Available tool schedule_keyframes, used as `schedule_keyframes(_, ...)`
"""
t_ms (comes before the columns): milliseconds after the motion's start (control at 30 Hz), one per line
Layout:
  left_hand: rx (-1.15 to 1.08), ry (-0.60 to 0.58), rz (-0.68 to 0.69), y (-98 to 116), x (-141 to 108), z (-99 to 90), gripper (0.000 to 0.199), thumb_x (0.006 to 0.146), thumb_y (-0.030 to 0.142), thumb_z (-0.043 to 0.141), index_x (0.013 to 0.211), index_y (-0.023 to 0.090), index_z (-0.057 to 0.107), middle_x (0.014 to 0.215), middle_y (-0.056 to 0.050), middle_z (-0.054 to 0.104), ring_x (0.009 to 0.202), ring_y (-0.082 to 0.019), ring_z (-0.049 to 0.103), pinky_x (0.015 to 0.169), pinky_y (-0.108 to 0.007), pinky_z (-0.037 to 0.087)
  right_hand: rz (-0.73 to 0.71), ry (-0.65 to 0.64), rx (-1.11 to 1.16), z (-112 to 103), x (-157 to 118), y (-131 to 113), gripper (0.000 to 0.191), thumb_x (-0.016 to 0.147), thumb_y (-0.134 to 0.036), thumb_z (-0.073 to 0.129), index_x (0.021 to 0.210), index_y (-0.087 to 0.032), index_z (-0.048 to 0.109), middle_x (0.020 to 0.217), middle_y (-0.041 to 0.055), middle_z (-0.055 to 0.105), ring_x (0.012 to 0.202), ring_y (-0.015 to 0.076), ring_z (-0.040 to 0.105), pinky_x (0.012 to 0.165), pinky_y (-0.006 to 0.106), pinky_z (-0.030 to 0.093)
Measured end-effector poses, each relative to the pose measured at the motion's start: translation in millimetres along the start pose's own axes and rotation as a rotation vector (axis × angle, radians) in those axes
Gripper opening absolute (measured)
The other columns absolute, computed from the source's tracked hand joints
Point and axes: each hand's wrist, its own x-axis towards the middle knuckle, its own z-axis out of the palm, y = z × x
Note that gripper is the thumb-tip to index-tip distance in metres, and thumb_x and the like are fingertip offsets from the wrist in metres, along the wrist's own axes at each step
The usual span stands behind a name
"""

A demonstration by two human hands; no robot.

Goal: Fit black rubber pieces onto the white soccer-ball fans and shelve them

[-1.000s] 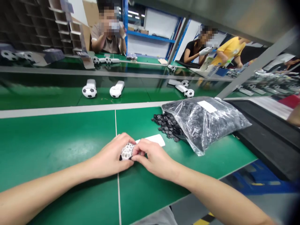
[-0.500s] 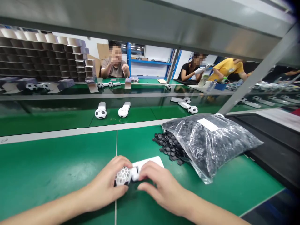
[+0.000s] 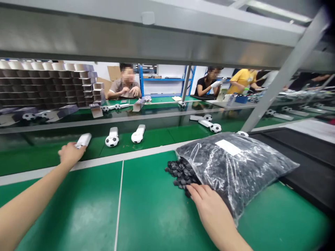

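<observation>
My left hand [image 3: 71, 154] reaches over the pale rail onto the far green belt, its fingers closed round the near end of a handheld device with a white handle [image 3: 84, 140]. The device's head is hidden under the hand. Beside it on the belt lie a similar device with a soccer-ball head [image 3: 112, 140] and another one [image 3: 137, 136]. My right hand [image 3: 209, 205] rests with fingers stretched out at the mouth of a clear plastic bag [image 3: 248, 167]. Its fingertips touch small black flat pieces [image 3: 183, 172] spilling from the bag. The thumb is hidden.
A black tray [image 3: 300, 153] lies right of the bag. A slanted metal post [image 3: 274, 76] and an overhead beam [image 3: 157, 38] cross the view. Across the belt, several people sit or stand near stacked open boxes [image 3: 47, 83]. More ball-headed devices [image 3: 215, 128] lie along the belt.
Both hands were together over the device on the near table. My left hand has carried it forward and left onto the belt; my right hand has moved right to the black pieces.
</observation>
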Motion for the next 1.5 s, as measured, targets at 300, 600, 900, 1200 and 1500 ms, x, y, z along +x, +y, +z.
schedule_keyframes(300,-0.030,-0.243,0.568,132,23,71.1,0.059,0.074,0.041,0.053,0.128,0.021,0.038,0.135,-0.010,0.036,0.125,-0.028,0.030,0.102,-0.039,0.028,0.035,0.106,0.174,12,-5,6,0.039,0.089,-0.009,0.022,0.094,-0.019,0.059,0.081,0.0045,0.064,0.071,0.0180,0.057,0.063,0.031,0.046)
schedule_keyframes(600,-0.055,-0.365,0.631,195,10,77.0,0.052,0.069,0.021,0.050,0.120,0.016,0.047,0.114,-0.015,0.049,0.105,-0.029,0.050,0.088,-0.038,0.041,0.053,0.132,0.260,6,-4,13,0.033,0.087,-0.009,0.031,0.099,-0.019,0.060,0.089,0.0060,0.066,0.079,0.0178,0.061,0.071,0.028,0.051)
schedule_keyframes(900,0.066,-0.687,0.566,164,-143,-54.7,0.065,0.057,0.034,0.062,0.118,0.014,0.050,0.114,-0.018,0.053,0.101,-0.037,0.054,0.086,-0.048,0.043,0.139,0.174,0.491,-7,0,5,0.024,0.086,-0.012,0.039,0.089,-0.023,0.060,0.083,0.0035,0.063,0.074,0.0159,0.060,0.063,0.026,0.052)
schedule_keyframes(1200,-0.170,-0.855,0.908,143,-171,-76.0,0.045,0.055,0.036,0.074,0.095,0.022,0.060,0.101,-0.007,0.058,0.094,-0.028,0.054,0.082,-0.038,0.046,0.246,-0.004,0.638,-19,5,6,0.018,0.087,-0.019,0.044,0.096,-0.020,0.059,0.091,0.0055,0.066,0.084,0.0182,0.062,0.076,0.031,0.052)
schedule_keyframes(1500,-0.139,-0.688,0.710,169,-183,-25.0,0.076,0.070,0.070,0.048,0.121,0.013,0.043,0.108,-0.016,0.056,0.096,-0.033,0.053,0.079,-0.043,0.044,0.371,-0.223,0.948,-58,20,-24,0.005,0.081,-0.021,0.057,0.082,-0.019,0.060,0.080,-0.0001,0.063,0.072,0.0118,0.057,0.065,0.023,0.045)
